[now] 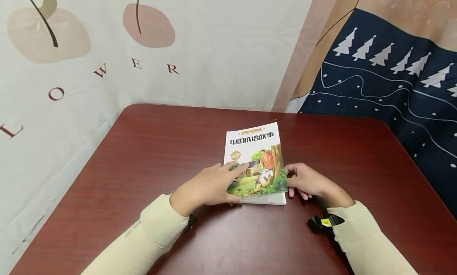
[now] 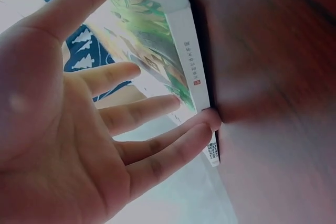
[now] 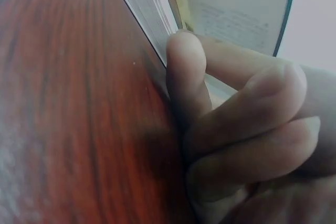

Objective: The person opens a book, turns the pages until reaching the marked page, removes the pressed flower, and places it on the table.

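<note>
A paperback book [image 1: 250, 148] lies on the table, with Chinese characters and a colourful painted scene on its white front cover. Its cover is raised a little, baring white pages along the near edge. My left hand [image 1: 210, 183] rests at the book's left side, fingers spread and fairly straight; fingertips touch the spine [image 2: 191, 61] in the left wrist view. At the opposite edge, my right hand [image 1: 307, 180] has its fingers curled and pinches the cover's edge. The right wrist view shows the lifted cover's printed inside [image 3: 236, 19] and the page block [image 3: 144, 3] beside the fingers.
The reddish-brown wooden table [image 1: 160, 148] has rounded far corners. Behind it hangs a pale cloth [image 1: 228, 49] with letters and plant shapes; a navy cloth [image 1: 375, 80] with white trees hangs at the right. A black strap [image 1: 321, 223] sits at the right wrist.
</note>
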Demonstrator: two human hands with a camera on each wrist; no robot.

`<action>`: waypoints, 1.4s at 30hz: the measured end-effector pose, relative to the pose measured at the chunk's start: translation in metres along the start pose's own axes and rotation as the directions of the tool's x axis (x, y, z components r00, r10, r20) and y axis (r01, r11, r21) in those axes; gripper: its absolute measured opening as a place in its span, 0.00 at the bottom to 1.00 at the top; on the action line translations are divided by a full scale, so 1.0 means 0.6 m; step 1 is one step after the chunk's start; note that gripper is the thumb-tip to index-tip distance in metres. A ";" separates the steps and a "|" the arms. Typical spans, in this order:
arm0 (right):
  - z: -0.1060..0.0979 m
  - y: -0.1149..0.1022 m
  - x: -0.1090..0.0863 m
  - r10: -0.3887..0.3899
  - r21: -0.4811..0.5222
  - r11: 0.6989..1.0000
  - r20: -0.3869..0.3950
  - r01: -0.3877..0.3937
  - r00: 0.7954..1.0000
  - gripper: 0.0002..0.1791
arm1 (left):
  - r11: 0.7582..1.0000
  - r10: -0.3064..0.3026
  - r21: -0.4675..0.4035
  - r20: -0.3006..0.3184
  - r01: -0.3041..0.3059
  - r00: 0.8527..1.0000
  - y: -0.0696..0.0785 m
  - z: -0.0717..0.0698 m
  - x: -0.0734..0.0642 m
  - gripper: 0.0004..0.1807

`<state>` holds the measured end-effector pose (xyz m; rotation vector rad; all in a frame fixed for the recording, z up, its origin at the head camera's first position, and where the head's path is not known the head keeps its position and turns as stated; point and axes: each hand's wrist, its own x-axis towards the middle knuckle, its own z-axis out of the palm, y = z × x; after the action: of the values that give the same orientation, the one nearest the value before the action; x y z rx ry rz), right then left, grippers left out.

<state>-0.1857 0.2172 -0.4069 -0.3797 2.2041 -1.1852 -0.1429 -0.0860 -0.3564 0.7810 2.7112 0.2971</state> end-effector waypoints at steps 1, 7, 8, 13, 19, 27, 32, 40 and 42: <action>0.000 0.000 0.000 -0.002 0.001 1.000 -0.001 0.002 1.000 0.08 | 1.000 0.001 -0.005 0.001 -0.001 1.000 -0.001 0.000 0.000 0.51; 0.001 0.003 0.002 -0.009 -0.001 1.000 -0.049 0.009 0.999 0.06 | 1.000 0.014 0.014 -0.026 -0.014 1.000 -0.005 -0.004 0.002 0.50; 0.000 0.003 0.003 -0.006 -0.001 1.000 -0.057 0.006 0.998 0.06 | 1.000 0.012 0.017 -0.031 -0.011 0.999 -0.005 -0.004 0.001 0.51; -0.002 0.001 0.006 0.009 0.012 1.000 -0.051 -0.008 0.999 0.06 | 1.000 -0.001 0.009 -0.056 0.002 0.998 -0.007 -0.007 -0.002 0.51; -0.005 -0.001 0.008 0.011 0.022 1.000 -0.051 -0.010 0.999 0.12 | 0.998 0.064 0.025 -0.143 -0.061 0.988 -0.008 -0.013 -0.002 0.51; -0.003 0.001 0.008 0.018 0.046 0.999 -0.054 -0.015 0.998 0.14 | 0.988 0.156 0.034 -0.194 -0.152 0.969 -0.011 -0.029 -0.003 0.51; -0.003 0.001 0.010 0.018 0.043 0.999 -0.054 -0.016 0.998 0.15 | 0.984 0.169 -0.011 -0.224 -0.176 0.960 -0.018 -0.040 -0.008 0.51; -0.002 0.002 0.009 0.024 0.054 0.998 -0.069 -0.020 0.997 0.14 | 0.978 0.183 -0.047 -0.268 -0.202 0.946 -0.027 -0.058 -0.016 0.54; 0.000 0.004 0.008 0.024 0.061 0.998 -0.065 -0.020 0.998 0.15 | 0.975 0.190 -0.057 -0.271 -0.213 0.944 -0.028 -0.061 -0.017 0.54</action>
<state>-0.1897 0.2161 -0.4107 -0.2946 2.2166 -1.2665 -0.1552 -0.1099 -0.3247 1.0648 2.8406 0.6008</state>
